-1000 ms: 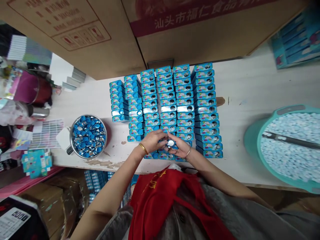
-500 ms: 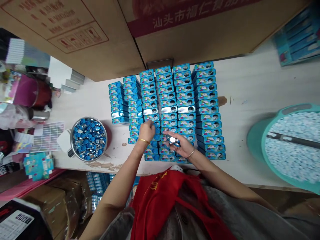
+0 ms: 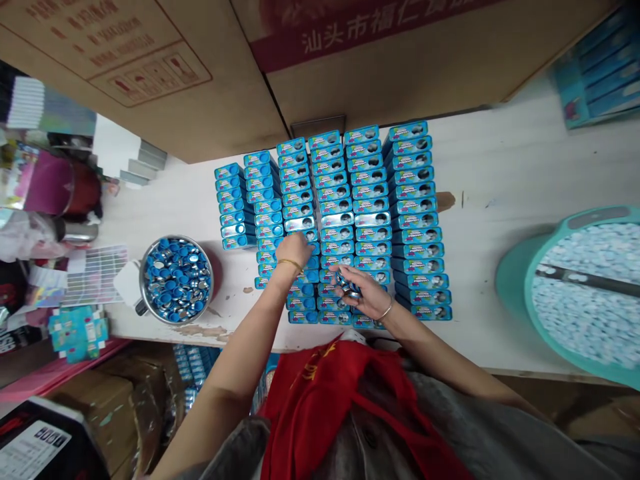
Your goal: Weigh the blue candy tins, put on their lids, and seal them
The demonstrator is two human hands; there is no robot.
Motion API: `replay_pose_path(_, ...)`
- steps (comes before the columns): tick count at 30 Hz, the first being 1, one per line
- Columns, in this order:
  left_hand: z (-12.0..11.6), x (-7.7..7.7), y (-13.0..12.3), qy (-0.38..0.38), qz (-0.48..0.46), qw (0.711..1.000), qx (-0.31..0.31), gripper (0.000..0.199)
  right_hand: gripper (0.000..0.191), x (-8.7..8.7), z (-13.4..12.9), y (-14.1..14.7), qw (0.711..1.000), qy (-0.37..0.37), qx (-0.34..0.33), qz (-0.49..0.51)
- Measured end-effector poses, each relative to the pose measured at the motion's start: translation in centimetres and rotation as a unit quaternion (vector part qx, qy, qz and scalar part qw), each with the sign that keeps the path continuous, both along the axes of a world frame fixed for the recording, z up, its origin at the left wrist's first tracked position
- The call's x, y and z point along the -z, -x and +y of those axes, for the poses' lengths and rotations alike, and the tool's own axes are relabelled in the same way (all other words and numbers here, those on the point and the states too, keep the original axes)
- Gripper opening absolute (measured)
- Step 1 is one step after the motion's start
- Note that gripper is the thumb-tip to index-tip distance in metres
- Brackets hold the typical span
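Observation:
Blue printed tins stand upright in several columns, their narrow tops facing up. Many tops in the right columns have a dark or whitish round hole, while those at the left carry round blue caps. My left hand is closed, knuckles up, over a tin in the third column from the left; its fingertips and anything in them are hidden. In my right hand, cupped over the middle columns, lies a small bunch of silver-and-blue caps. A steel pot at the left is full of the same caps.
Large cardboard boxes rise behind the tins. A turquoise tub of small wrapped pieces stands at the right, with a dark bar across it. Printed sheets and flattened blue cartons lie on the left.
My left hand has shifted slightly up and left to a tin farther back. My right hand stays nearly in place, the caps in it turned and more of them showing.

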State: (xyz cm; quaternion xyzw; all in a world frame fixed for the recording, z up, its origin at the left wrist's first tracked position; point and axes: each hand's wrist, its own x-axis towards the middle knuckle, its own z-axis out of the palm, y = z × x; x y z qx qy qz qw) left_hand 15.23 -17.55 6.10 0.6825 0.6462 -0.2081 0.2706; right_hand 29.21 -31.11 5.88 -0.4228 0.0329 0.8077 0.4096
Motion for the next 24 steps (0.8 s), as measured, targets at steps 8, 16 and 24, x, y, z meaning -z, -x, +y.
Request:
replay_pose_path(8, 2.0, 0.1, -0.5, 0.048, 0.084, 0.995, 0.027, 0.035, 0.046, -0.3, 0.6, 0.3, 0.999, 0.021, -0.025, -0.008)
replay_pose_path(16, -4.1, -1.4, 1.2, -0.012, -0.352, 0.935, 0.041, 0.036, 0.047, 0.0, 2.0, 1.2, 0.997, 0.063, -0.037, 0.005)
replay_pose_path(24, -1.3, 0.2, 1.4, -0.098, -0.228, 0.963, -0.106, 0.011, 0.031, -0.4, 3.1, 1.7, 0.999, -0.009, -0.026, 0.022)
